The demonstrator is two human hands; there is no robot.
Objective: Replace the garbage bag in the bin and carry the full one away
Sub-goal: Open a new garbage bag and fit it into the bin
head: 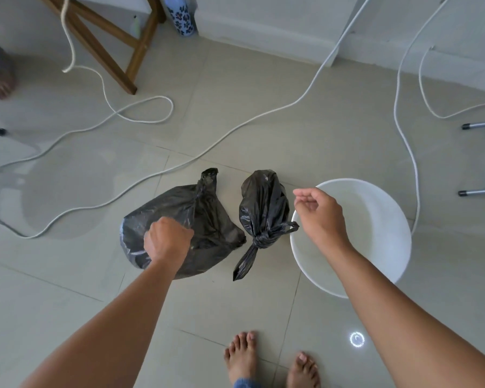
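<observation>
Two black plastic bags lie on the tiled floor in front of me. The left bag (207, 219) is flat and loose, and my left hand (167, 239) is closed on its plastic near the lower left. The right bag (263, 205) is full and tied in a knot at its near end. My right hand (318, 211) hovers between that tied bag and the white round bin (375, 219), with fingers loosely curled and nothing in them. The bin stands at the right with no liner visible inside.
White cables (140, 110) snake across the floor behind the bags. A wooden stool leg (129, 65) and a patterned bottle (182, 18) stand at the back. Metal chair legs (482, 158) are at the right. Another person's foot (0, 85) is far left. My bare feet (272, 359) are below.
</observation>
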